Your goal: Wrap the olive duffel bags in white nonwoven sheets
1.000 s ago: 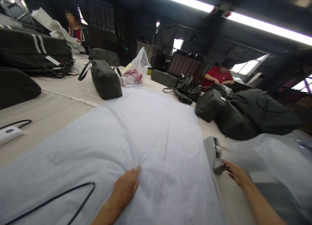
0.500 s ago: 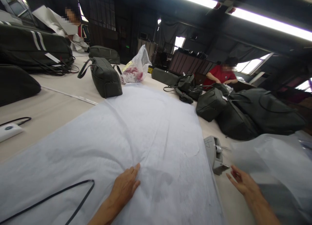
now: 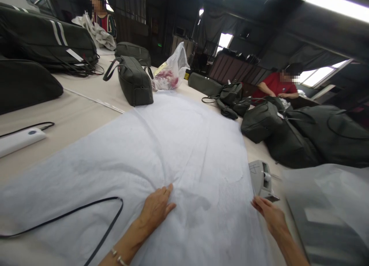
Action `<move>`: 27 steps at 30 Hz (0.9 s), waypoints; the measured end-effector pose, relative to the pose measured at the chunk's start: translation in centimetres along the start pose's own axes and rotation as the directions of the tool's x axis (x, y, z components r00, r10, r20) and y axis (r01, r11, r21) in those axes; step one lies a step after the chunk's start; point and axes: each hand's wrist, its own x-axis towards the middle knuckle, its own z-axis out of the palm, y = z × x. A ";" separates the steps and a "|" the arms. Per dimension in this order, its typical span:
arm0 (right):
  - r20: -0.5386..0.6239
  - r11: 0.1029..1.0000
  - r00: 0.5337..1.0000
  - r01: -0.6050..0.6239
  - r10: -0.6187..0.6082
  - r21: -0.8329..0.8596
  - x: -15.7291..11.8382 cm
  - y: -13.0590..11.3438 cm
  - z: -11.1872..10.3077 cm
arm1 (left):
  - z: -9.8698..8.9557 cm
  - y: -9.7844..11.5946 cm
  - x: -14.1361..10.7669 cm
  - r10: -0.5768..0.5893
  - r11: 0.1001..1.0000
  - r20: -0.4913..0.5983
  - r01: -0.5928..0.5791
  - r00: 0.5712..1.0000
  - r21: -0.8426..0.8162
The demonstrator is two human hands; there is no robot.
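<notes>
A large white sheet [image 3: 198,154] covers the middle of the table, with creases fanning out from my left hand [image 3: 157,208]. That hand lies on the sheet, thumb apart from the fingers, holding nothing. My right hand [image 3: 268,214] is at the sheet's right edge, its fingertips pinched together there; whether the edge is between them is too small to tell. Just beyond it stands a grey tape dispenser [image 3: 261,179]. A thin black cord [image 3: 109,229] lies bent across the sheet at the lower left.
Dark bags [image 3: 134,81] stand at the back left, and more dark bags [image 3: 261,122] pile up at the right. Clear plastic [image 3: 331,204] lies at the lower right. A white device [image 3: 21,141] is at the left. Two people are beyond the table.
My right hand has moved left from beside the dispenser to the sheet's edge, and its fingers have closed. My left hand stays on the sheet. The view has shifted.
</notes>
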 end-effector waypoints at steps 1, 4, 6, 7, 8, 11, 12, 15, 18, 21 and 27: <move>0.079 1.000 0.997 0.025 -0.025 0.012 -1.0 -1.8 2.5 | 0.0 0.0 0.0 0.001 1.000 -0.002 -0.001 1.000 -0.002; 0.513 0.981 0.844 0.192 -0.160 -0.011 -4.6 -7.0 11.9 | 0.0 0.1 0.0 0.001 1.000 -0.008 -0.001 1.000 -0.007; 0.664 0.975 0.733 0.220 -0.146 -0.029 -6.8 -9.2 18.1 | -0.1 0.2 0.1 0.005 1.000 -0.011 -0.005 1.000 -0.008; 0.708 0.972 0.695 0.228 -0.127 -0.049 -7.5 -9.7 20.9 | -0.1 0.2 0.2 0.005 1.000 -0.011 -0.005 1.000 -0.009; 0.735 0.971 0.669 0.231 -0.108 -0.067 -8.0 -9.9 23.1 | -0.1 0.2 0.2 0.004 1.000 -0.007 -0.004 1.000 -0.010; 0.771 0.961 0.635 0.242 -0.052 -0.135 -8.1 -9.0 27.4 | -0.1 0.2 0.3 -0.001 1.000 0.006 0.001 1.000 -0.018; 0.776 0.957 0.630 0.245 -0.034 -0.158 -7.9 -8.6 28.0 | -0.1 0.1 0.3 0.000 1.000 0.009 0.001 1.000 -0.023; 0.787 0.945 0.617 0.245 0.020 -0.216 -7.1 -8.2 28.3 | 0.2 0.0 0.3 0.008 0.999 0.006 -0.007 1.000 -0.043; 0.798 0.939 0.601 0.249 0.042 -0.237 -6.8 -8.9 27.8 | 0.5 -0.1 0.3 0.009 0.998 0.000 -0.009 1.000 -0.058; 0.813 0.925 0.582 0.308 0.001 -0.221 -6.7 -9.7 27.5 | 0.8 -0.2 0.3 0.006 0.998 -0.013 -0.007 1.000 -0.060; 0.797 0.664 0.596 0.636 -0.098 -0.394 -6.1 -8.4 28.0 | 0.9 -0.2 0.4 0.015 0.997 -0.001 -0.015 1.000 -0.070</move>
